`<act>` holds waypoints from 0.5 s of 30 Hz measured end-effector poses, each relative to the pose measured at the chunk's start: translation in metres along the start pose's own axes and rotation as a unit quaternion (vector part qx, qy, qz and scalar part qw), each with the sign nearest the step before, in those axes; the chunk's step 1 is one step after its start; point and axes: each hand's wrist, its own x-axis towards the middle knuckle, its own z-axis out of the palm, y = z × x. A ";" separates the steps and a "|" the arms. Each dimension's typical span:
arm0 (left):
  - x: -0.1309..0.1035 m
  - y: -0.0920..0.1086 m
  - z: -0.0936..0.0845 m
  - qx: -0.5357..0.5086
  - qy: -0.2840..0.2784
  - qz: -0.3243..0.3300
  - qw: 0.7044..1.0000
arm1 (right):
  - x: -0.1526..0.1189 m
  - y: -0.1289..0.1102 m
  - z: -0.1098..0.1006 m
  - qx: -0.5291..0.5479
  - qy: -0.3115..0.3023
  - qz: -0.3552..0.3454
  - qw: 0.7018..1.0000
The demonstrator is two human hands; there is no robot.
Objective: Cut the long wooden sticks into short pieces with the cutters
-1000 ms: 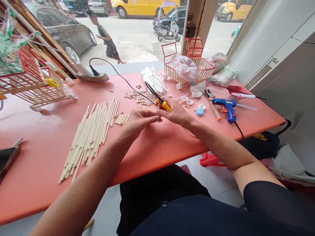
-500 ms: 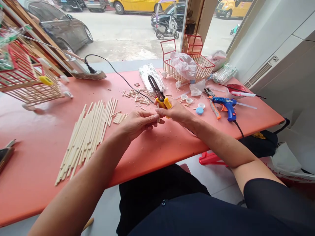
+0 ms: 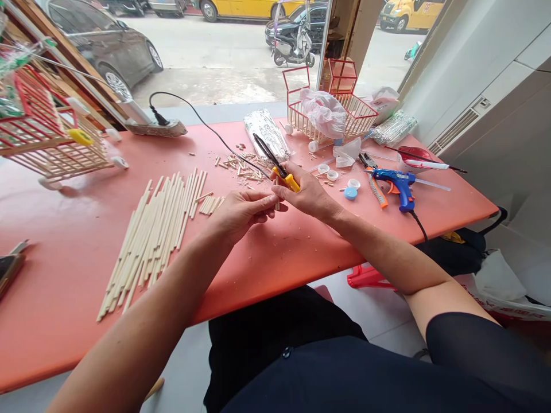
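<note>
Above the table's front part, my left hand (image 3: 243,213) pinches short wooden stick pieces (image 3: 277,201) held upright. My right hand (image 3: 307,192) is wrapped round yellow-handled wire strippers (image 3: 291,181), whose dark jaws point up and to the left. Its fingertips also meet the short pieces, close against my left fingers. To the left lies a pile of long wooden sticks (image 3: 152,232), with a small row of short cut sticks (image 3: 210,205) beside it. Beyond my hands are scattered tiny wooden offcuts (image 3: 241,166).
On the pink table (image 3: 241,287) a blue glue gun (image 3: 401,184) and orange-handled pliers (image 3: 377,189) lie at right, near a blue cap (image 3: 350,193). Miniature stick-built carts stand at left (image 3: 60,143) and back right (image 3: 357,117). A black cable (image 3: 215,133) crosses the back.
The wire strippers have turned in my right hand, so their jaws show narrower and lean further left. Both hands stay together around the short stick pieces.
</note>
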 end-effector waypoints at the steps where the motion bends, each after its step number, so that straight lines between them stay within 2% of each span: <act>1: 0.000 0.000 0.000 -0.002 -0.001 0.001 1.000 | 0.000 0.000 0.000 0.001 -0.001 -0.001 1.000; 9: 0.001 0.001 -0.001 -0.009 -0.011 0.000 1.000 | 0.000 0.003 0.002 0.011 0.001 -0.006 1.000; 15: -0.003 0.007 0.003 0.027 -0.019 0.059 0.998 | 0.002 0.002 -0.004 0.002 -0.007 0.001 1.000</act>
